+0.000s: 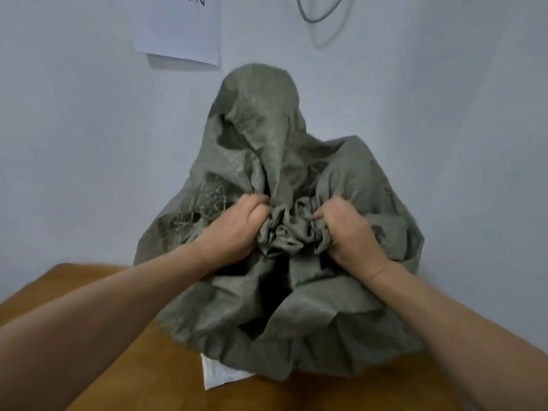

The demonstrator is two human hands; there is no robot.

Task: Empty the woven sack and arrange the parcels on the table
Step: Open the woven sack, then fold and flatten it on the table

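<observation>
Left hand (234, 229), right hand (353, 235) grip sack (267, 143); parcel (219, 376) edge protrudes.

sack (275, 161) on table (89, 292), rising before wall (89, 129) | left hand (234, 229) and right hand (350, 232) side by side on sack's bunched middle | parcel (219, 375) under sack's near edge | paper (181, 31) on wall behind, up left | cable (317, 13) up right
</observation>
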